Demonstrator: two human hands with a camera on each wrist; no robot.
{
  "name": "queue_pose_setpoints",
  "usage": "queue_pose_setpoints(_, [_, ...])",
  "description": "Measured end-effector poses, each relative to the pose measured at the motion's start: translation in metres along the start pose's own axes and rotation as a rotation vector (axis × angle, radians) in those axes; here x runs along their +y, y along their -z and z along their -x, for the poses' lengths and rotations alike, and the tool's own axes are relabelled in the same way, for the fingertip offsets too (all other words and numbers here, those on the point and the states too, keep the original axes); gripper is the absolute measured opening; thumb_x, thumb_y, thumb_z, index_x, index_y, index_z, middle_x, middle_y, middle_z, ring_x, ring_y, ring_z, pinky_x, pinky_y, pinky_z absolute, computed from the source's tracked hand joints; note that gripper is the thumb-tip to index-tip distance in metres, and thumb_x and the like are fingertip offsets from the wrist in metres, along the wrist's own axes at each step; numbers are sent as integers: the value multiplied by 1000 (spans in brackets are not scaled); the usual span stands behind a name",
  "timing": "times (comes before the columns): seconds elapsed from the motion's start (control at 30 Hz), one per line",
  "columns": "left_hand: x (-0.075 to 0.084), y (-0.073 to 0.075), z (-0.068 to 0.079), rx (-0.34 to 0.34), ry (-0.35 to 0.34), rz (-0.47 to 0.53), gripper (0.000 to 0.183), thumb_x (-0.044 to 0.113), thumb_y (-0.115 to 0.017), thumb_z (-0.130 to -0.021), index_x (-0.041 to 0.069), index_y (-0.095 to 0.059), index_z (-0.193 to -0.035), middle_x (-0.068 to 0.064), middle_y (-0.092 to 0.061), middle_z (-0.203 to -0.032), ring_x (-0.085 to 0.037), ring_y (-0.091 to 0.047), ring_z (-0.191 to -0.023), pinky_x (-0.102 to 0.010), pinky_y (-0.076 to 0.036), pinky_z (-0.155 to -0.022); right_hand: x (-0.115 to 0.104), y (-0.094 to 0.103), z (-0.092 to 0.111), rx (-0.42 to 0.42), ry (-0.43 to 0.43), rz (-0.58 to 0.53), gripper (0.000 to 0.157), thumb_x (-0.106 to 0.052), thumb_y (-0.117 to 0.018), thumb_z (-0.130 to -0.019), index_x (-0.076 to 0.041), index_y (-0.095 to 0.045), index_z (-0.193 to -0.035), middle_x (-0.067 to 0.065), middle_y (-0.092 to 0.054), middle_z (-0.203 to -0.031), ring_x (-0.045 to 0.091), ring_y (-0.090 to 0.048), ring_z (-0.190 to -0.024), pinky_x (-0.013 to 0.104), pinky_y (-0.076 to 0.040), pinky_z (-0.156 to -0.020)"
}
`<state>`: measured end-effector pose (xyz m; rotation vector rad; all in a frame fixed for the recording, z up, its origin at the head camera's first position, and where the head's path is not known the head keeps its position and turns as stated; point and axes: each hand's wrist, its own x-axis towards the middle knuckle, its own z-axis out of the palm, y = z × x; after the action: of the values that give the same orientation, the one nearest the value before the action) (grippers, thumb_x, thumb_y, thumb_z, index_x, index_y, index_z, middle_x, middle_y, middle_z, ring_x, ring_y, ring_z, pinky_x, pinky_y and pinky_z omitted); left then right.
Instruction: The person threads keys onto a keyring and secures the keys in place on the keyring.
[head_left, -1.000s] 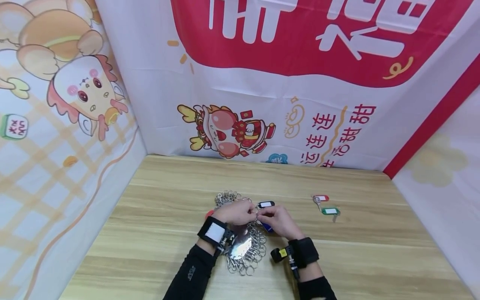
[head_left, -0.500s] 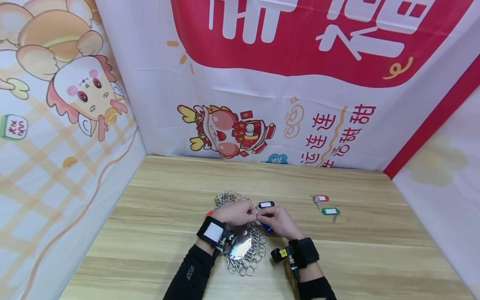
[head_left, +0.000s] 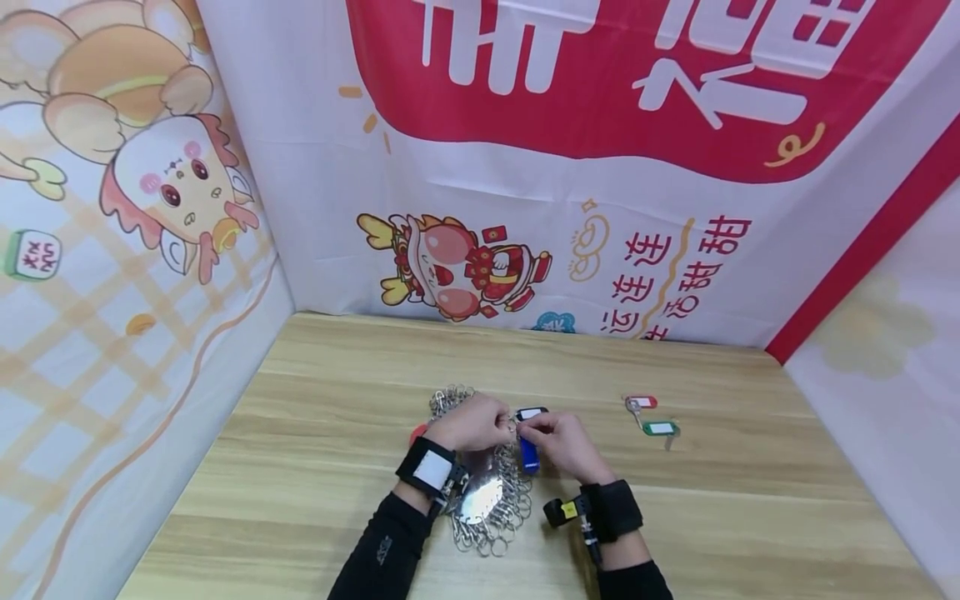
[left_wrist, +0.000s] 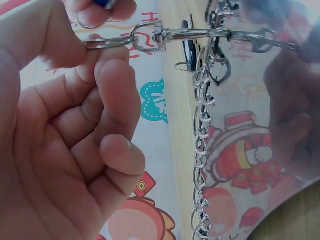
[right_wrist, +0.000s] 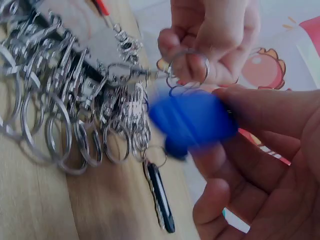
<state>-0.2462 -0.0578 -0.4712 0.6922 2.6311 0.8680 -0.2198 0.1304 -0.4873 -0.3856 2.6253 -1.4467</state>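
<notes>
In the head view, both hands meet above a shiny plate fringed with metal swivel clasps and split rings. My left hand pinches a split ring, joined to a swivel clasp that reaches toward the plate. Close beside it, my right hand pinches a blue key tag between thumb and fingers. That tag is blurred in the right wrist view; whether its small ring is linked to the split ring I cannot tell. A black key tag with a key lies just behind the hands.
Right of the hands on the wooden table lie a red key tag and a green key tag, each with a key. Something red shows partly beside the left hand. A printed cloth stands behind the table.
The blue key tag, mostly hidden under the right hand before, now hangs lower and shows more fully. The right hand has shifted slightly right; the head view has tilted a little.
</notes>
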Motion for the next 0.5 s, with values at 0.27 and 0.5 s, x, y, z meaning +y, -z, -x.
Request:
queue_pose_setpoints(0.27, [6,-2,0,28,-8,-80,22,18,-60,-82,17,-47,-65,5,-44,-57,-11,-46,-49,-24,-34,-46,-2,-10,-2,53,5,64,6,-10,-67,-86,-9,-72,-83,-1,-66,-79,11,-55,-63,25,-44,-55])
queue_pose_setpoints(0.5, [8,-4,-2,17,8,-101,23,20,-61,-85,18,-48,-66,5,-45,-57,-11,-48,-49,-24,-35,-46,-2,-13,-3,82,-37,57,6,-11,-67,-87,-11,-68,-81,-3,-63,-72,12,-52,-57,25,-41,-50])
